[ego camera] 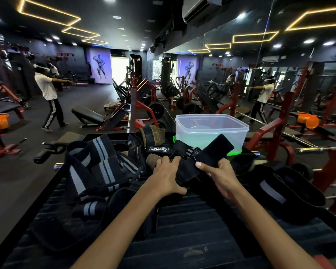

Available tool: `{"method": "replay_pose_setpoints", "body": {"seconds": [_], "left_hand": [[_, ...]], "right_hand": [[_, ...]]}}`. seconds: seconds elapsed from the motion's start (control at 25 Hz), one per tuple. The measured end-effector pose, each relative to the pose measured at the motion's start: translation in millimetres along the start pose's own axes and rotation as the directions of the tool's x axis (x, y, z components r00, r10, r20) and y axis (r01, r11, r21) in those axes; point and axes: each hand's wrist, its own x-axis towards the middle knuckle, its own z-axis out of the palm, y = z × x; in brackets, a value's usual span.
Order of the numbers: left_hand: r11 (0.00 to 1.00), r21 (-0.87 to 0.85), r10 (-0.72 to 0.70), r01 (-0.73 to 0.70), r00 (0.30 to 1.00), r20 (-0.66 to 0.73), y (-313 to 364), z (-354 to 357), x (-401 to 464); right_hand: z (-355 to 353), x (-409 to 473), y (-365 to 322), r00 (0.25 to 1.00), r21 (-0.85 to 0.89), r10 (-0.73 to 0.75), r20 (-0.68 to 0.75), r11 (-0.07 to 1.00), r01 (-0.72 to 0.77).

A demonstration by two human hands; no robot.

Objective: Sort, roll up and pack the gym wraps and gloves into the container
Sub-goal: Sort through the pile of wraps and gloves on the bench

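A plain black wrap stretches diagonally across the middle, its free end lying against the clear plastic container. My right hand pinches the wrap with thumb on top. My left hand grips its lower end, fingers curled over it. Black wraps with grey stripes lie piled to the left. A tan and black glove sits behind the pile, near the container. Another black wrap with a grey stripe lies on the right. The container holds nothing that I can see.
Everything lies on a black ribbed bench pad. A green lid sits under the container. Red weight machines and a barbell surround the bench. A person exercises at the far left; a mirror wall is on the right.
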Motion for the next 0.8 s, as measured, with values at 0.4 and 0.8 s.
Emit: {"method": "replay_pose_setpoints", "body": {"seconds": [0.4,0.8], "left_hand": [[0.985,-0.152,0.079,-0.079,0.997,-0.011,-1,-3,0],[0.963,-0.265,0.019,0.044,0.973,0.228,-3,-11,0]], "right_hand": [[-13,12,7,0.890,-0.404,-0.343,-0.301,0.891,0.206],[-4,8,10,0.937,-0.284,-0.263,-0.231,0.939,0.194]]}}
